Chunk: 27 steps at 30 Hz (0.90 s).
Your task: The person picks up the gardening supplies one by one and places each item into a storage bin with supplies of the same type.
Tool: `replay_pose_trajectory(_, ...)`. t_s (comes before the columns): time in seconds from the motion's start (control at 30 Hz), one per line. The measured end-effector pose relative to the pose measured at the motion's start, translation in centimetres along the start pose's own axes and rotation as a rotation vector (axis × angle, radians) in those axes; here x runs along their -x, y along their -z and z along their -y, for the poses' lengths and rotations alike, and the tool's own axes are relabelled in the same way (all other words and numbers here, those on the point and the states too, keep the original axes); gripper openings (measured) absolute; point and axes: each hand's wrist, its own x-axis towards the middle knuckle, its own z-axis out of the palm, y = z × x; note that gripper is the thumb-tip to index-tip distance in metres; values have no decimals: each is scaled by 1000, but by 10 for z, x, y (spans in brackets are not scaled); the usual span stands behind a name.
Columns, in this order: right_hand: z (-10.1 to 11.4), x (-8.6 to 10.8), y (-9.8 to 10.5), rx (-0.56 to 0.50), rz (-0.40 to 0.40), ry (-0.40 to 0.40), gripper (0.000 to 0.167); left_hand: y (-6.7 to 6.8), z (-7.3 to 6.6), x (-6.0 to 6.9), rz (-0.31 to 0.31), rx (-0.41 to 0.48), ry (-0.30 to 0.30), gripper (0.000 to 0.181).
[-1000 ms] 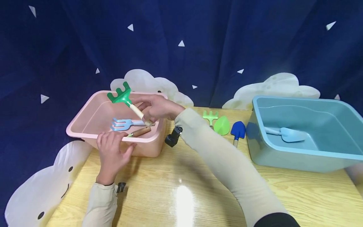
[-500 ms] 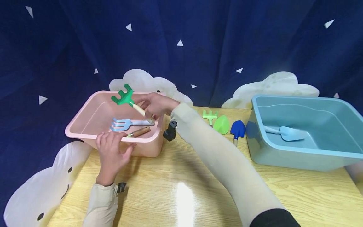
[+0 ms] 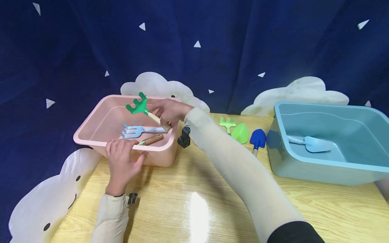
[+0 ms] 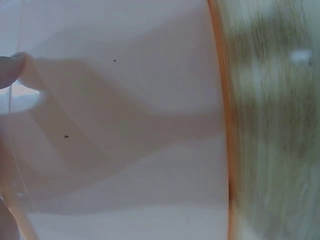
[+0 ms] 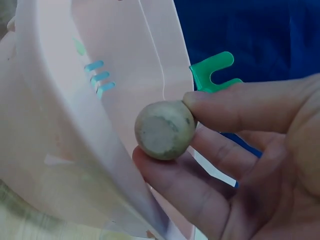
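My right hand (image 3: 172, 112) pinches the end of the wooden handle of a small green hand rake (image 3: 140, 106), over the right part of a pink bin (image 3: 106, 145). In the right wrist view, thumb and fingers close round the handle's rounded butt (image 5: 165, 131). The green tines point up and left, above the bin floor. Below it lie a light blue hand fork (image 3: 133, 131) and a wooden-handled tool (image 3: 153, 139), whose green head is mostly hidden. At the front wall, my left hand (image 3: 123, 165) grips the rim, fingers over it and thumb outside; its wrist view shows mostly the pink wall (image 4: 150, 165).
Right of the pink bin, a light green rake (image 3: 228, 124), a light green leaf-shaped shovel head (image 3: 240, 133) and a dark blue shovel (image 3: 258, 138) lie on the wooden table (image 3: 170, 202). Farther right stands a blue bin (image 3: 322, 168) holding a light blue trowel (image 3: 317, 144).
The green rake has shifted slightly right and lower over the pink bin, still pinched in my right hand. My left hand keeps its hold on the rim. The view has shifted slightly.
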Motion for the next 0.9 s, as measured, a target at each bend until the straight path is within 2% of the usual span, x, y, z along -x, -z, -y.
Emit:
replay_pose_trajectory(0.2, 1, -4, -2, -13, 5, 18, 83, 1, 2, 1, 1, -13, 2, 42)
replay_pose_trajectory(0.43, -1, -8, -2, 57, 5, 45, 75, 1, 0, 0, 26, -13, 11, 41)
replay_pose_trajectory(0.6, -4, -9, -4, 52, -3, 62, 74, 0, -2, 0, 30, -14, 12, 41)
replay_pose_trajectory(0.7, -6, -12, -5, 59, -76, 75, 68, 0, -3, 0, 28, -14, 10, 42)
replay_pose_trajectory(0.9, -14, -17, -3, 62, -293, 111, 50, 0, -2, -1, 24, -8, 17, 42)
